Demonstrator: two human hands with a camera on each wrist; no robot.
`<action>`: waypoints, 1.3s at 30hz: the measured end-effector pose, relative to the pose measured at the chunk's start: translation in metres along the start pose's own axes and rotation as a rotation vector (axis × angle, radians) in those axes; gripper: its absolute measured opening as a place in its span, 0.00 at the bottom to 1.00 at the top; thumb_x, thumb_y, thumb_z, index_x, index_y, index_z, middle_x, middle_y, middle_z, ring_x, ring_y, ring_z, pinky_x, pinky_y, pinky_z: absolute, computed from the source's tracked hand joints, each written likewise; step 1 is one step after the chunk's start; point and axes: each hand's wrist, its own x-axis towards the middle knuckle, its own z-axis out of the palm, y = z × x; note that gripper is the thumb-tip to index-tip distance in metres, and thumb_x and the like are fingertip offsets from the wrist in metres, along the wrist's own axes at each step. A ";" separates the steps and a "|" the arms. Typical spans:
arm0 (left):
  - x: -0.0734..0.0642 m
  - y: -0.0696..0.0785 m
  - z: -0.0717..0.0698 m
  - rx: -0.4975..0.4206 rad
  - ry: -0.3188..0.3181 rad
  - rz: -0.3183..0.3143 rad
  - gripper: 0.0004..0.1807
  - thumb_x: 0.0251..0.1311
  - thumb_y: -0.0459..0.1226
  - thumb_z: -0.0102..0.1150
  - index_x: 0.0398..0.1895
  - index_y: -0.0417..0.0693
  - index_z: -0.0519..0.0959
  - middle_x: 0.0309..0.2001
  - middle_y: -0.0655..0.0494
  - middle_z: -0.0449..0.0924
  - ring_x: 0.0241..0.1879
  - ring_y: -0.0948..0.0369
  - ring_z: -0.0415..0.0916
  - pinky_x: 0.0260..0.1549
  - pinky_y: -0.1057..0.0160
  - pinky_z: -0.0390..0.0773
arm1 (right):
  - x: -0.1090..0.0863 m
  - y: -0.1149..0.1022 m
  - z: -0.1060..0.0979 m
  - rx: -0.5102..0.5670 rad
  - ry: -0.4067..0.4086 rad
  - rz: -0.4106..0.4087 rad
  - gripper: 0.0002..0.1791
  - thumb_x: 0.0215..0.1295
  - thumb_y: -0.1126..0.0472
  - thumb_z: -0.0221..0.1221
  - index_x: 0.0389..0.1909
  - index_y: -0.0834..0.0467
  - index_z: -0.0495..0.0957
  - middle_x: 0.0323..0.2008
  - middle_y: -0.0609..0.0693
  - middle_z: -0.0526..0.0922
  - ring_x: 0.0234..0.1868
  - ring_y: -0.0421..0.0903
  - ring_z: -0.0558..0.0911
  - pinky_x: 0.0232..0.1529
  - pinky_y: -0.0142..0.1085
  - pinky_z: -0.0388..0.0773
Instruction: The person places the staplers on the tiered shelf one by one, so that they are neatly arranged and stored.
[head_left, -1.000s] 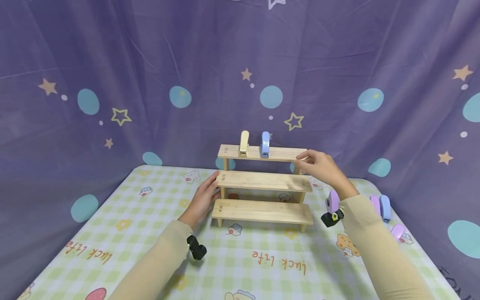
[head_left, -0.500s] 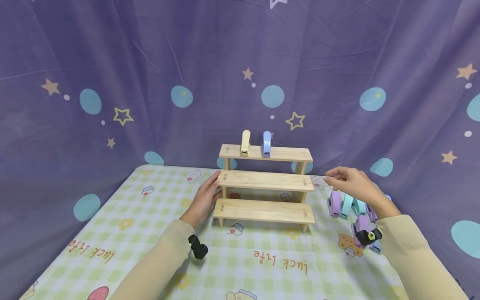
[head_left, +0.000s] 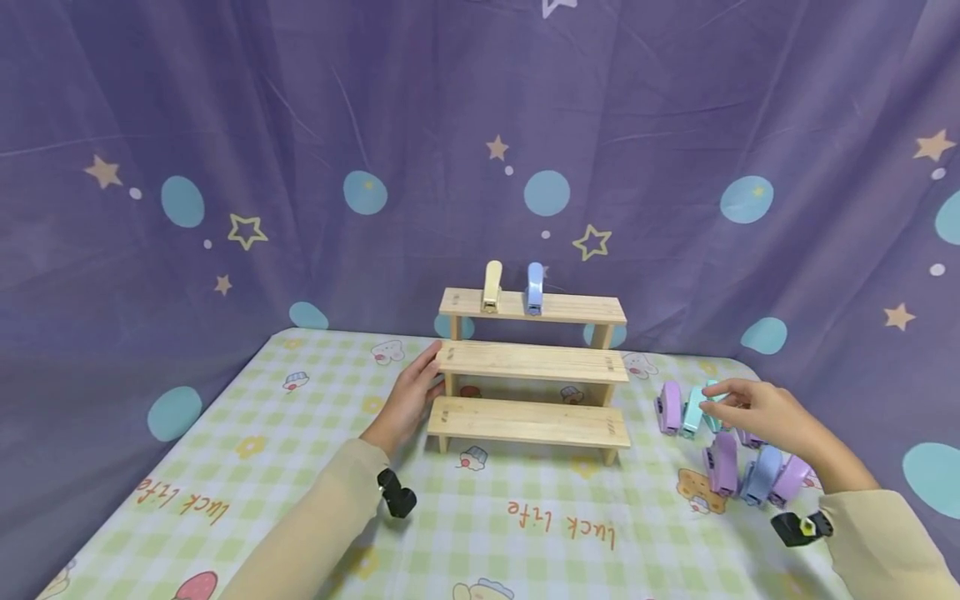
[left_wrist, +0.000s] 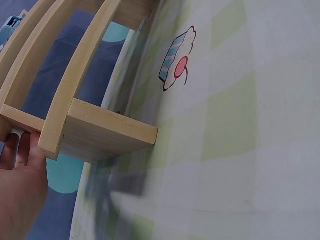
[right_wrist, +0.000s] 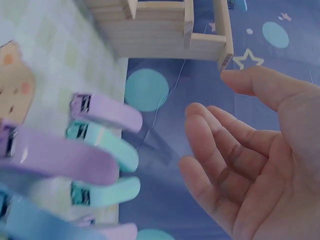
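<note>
At the far left, the left hand (head_left: 405,404) touches the left end of the wooden stand (head_left: 525,421) at its middle tier; its fingers lie against the wood, partly hidden by it, and whether they truly grip I cannot tell. The stand has three tiers on the checked cloth (head_left: 562,500), and on its top tier a cream stapler (head_left: 492,287) and a blue stapler (head_left: 534,290) stand upright, side by side but apart. To the right of the stand, on the cloth, sit a lilac stapler (head_left: 670,408), a turquoise stapler (head_left: 692,415) and a second turquoise one (right_wrist: 107,192), with a purple stapler (head_left: 722,464) nearer the person. The right hand (head_left: 768,417) hangs over this group, its fingers loosely bent and its thumb well apart from them, with nothing between. Nearer the person lie a periwinkle stapler (head_left: 761,475) and a pale violet stapler (head_left: 792,482); another, behind, is mostly covered. Judging from this, the work looks early: two staplers are up, at least seven remain on the cloth
</note>
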 end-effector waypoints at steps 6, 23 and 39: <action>-0.002 0.001 0.000 0.005 0.000 -0.012 0.30 0.81 0.41 0.39 0.81 0.49 0.50 0.78 0.49 0.49 0.74 0.47 0.55 0.72 0.50 0.59 | -0.016 0.013 0.001 0.002 -0.014 0.030 0.29 0.72 0.46 0.60 0.61 0.65 0.76 0.41 0.51 0.86 0.35 0.45 0.83 0.33 0.41 0.81; -0.001 0.001 0.002 0.001 0.014 -0.018 0.29 0.81 0.41 0.40 0.81 0.51 0.51 0.79 0.51 0.49 0.74 0.48 0.54 0.72 0.50 0.60 | -0.041 0.053 0.031 0.063 -0.036 0.187 0.37 0.67 0.45 0.64 0.64 0.70 0.72 0.36 0.48 0.84 0.28 0.42 0.76 0.25 0.35 0.73; 0.000 0.000 0.002 -0.008 0.029 -0.022 0.29 0.81 0.41 0.39 0.81 0.50 0.52 0.78 0.50 0.51 0.73 0.50 0.56 0.72 0.51 0.61 | -0.037 0.050 0.049 0.049 0.010 0.232 0.40 0.63 0.47 0.68 0.57 0.80 0.72 0.22 0.45 0.80 0.21 0.43 0.78 0.20 0.34 0.77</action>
